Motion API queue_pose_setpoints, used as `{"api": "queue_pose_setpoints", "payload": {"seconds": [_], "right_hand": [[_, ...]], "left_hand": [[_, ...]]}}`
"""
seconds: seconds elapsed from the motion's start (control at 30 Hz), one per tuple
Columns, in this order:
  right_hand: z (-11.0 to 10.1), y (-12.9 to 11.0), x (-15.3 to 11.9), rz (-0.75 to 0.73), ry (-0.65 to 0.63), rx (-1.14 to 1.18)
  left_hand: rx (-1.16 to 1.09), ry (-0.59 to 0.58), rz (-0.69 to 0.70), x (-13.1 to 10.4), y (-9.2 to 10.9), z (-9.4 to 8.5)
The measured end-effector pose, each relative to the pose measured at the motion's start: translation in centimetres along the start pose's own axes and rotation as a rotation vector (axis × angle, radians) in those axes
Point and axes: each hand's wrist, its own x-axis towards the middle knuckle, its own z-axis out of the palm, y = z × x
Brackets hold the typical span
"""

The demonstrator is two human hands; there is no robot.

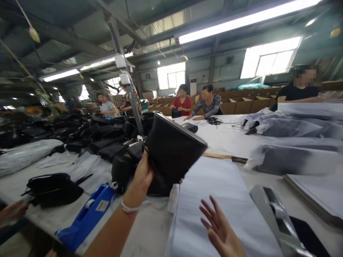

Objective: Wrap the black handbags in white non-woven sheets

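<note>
My left hand (144,172), with a white band on its wrist, grips a black handbag (174,150) by its left edge. The bag is held up and tilted above the table, its broad smooth side facing me. Lower right, my right hand (220,230) is open with fingers spread and nothing in it. Beneath that hand lies white paper (211,189) in large sheets. A blue tape dispenser (92,210) is to the left of my left forearm, and a grey tape dispenser (276,217) is on the right.
Many black bags (107,135) are heaped at the left and behind the held one. Wrapped bags (297,157) lie at the right above a sheet stack (316,196). A metal post (131,89) rises mid-table. Co-workers sit across; another person's hand (13,210) shows at far left.
</note>
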Motion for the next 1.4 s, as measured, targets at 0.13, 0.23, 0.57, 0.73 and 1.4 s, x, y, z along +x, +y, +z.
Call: {"api": "queue_pose_setpoints", "payload": {"seconds": [0.13,0.23,0.57,0.73,1.4], "right_hand": [[0.3,-1.3,0.0,0.009,0.154,0.126],[-1.5,-2.6,-0.7,0.106,0.376,0.136],[-11.6,-8.9,-5.0,0.101,0.522,-0.489],[-10.6,-11.6,-5.8,0.100,0.275,-0.343],[-11.4,0.5,5.3,0.271,0.298,-0.426]], "left_hand": [[-0.378,-0.103,-0.440,-11.7,-4.5,2.0],[-0.367,-0.201,-0.500,-16.8,-5.8,2.4],[0.508,-0.753,-0.162,-14.3,-4.6,-3.4],[0.094,-1.221,-0.208,-15.1,-4.8,-1.4],[1.599,-1.123,0.130,-10.3,-7.3,-2.2]]}}
